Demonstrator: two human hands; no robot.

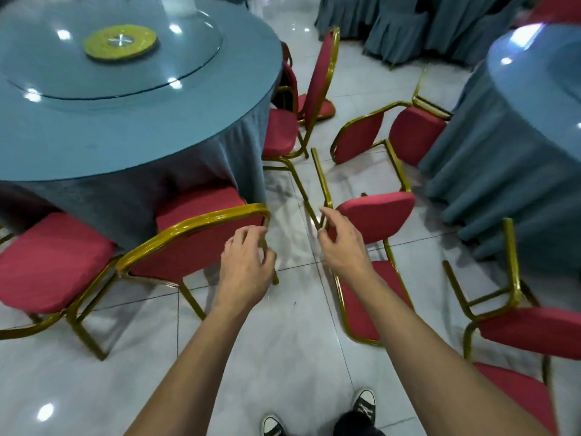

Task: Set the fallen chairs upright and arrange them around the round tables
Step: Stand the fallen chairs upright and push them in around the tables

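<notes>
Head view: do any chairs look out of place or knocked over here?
Yes. One chair lies on its back on the floor by the right hand, legs pointing away. Another chair lies tipped against the right table's cloth, and a third is overturned at the right edge. The chair at the left hand stands upright.

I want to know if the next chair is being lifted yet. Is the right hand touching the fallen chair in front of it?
Cannot tell. In the head view the right hand overlaps the fallen chair near its gold leg, fingers loosely curled, but no contact or gap shows plainly.
</notes>
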